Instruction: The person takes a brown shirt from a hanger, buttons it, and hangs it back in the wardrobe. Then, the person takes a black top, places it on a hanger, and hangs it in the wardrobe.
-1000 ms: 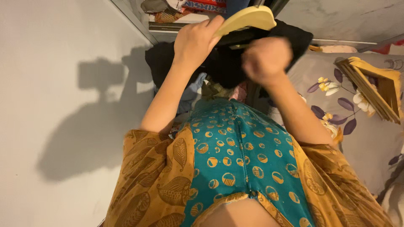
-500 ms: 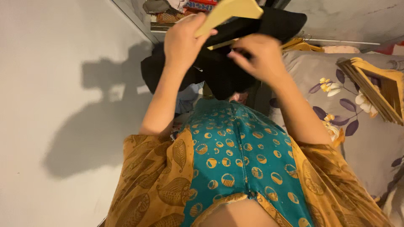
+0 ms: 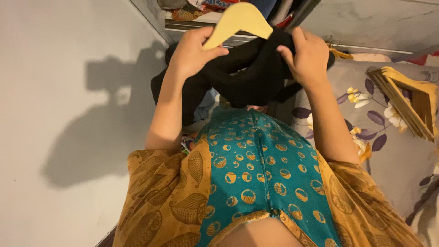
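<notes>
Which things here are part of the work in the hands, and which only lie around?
In use:
- left hand, gripping the wooden hanger
- right hand, gripping the black garment

Lying about:
- stack of wooden hangers on the floral bedsheet
- folded clothes on the shelf

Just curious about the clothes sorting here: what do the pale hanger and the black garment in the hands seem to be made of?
The hanger looks like smooth pale wood, though painted plastic is possible: stiff, matte, even yellowish surface. The black garment looks like soft fabric: it drapes and folds limply.
</notes>
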